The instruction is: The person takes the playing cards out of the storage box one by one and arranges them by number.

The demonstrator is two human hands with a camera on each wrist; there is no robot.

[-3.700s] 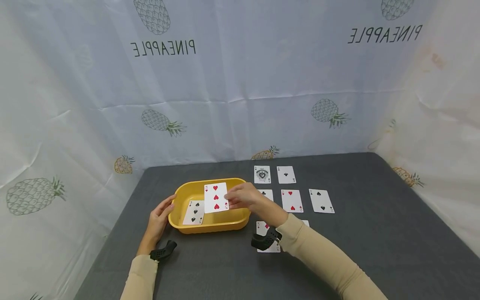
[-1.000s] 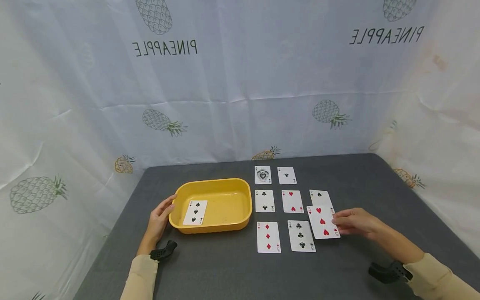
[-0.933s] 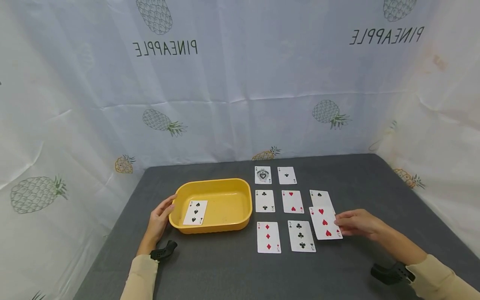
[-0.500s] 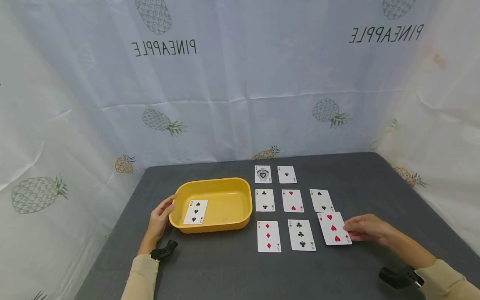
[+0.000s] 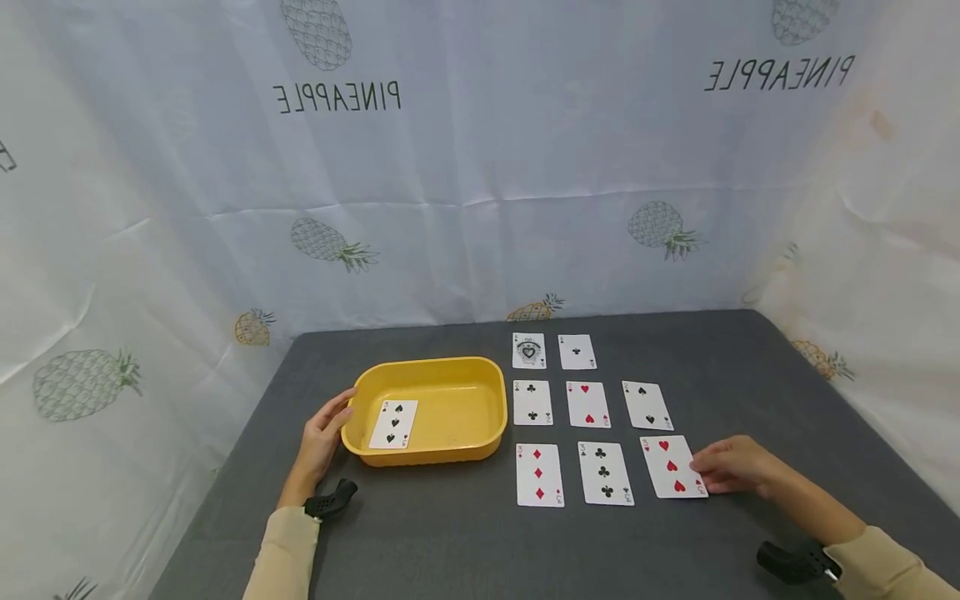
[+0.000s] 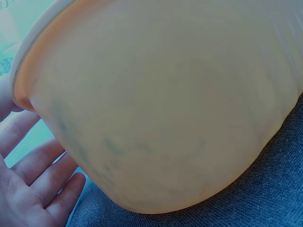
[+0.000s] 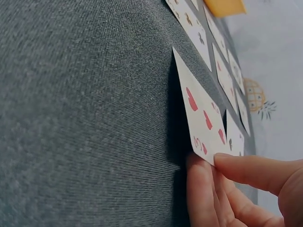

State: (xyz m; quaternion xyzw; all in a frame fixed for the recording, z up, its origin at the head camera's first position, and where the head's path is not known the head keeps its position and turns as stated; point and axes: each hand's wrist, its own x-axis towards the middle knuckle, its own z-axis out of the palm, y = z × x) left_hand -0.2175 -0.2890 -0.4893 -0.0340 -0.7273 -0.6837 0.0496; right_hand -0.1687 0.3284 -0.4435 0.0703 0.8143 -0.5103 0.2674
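Observation:
In the head view my right hand (image 5: 738, 468) pinches the lower right edge of the three of hearts (image 5: 673, 467) between thumb and fingers. The right wrist view shows that card (image 7: 201, 113) tilted, its near edge raised and a shadow beneath it. My left hand (image 5: 318, 437) holds the left end of a yellow plastic tray (image 5: 450, 457) at its rim. Up close in the left wrist view, several fingers (image 6: 49, 177) lie along the outer wall. Inside the tray is a three of spades (image 5: 393, 424).
Left of the held card lie a three of clubs (image 5: 606, 473) and a three of diamonds (image 5: 539, 475). Behind are the twos of clubs (image 5: 532, 402), hearts (image 5: 588, 405) and spades (image 5: 648, 406), then two aces (image 5: 529, 351). A pineapple-print curtain (image 5: 480, 167) surrounds the dark table (image 5: 420, 533).
My right hand has taken the three of hearts from over the tray to the right end of the front row, lowering it off the two of spades. The left hand has stayed at the tray.

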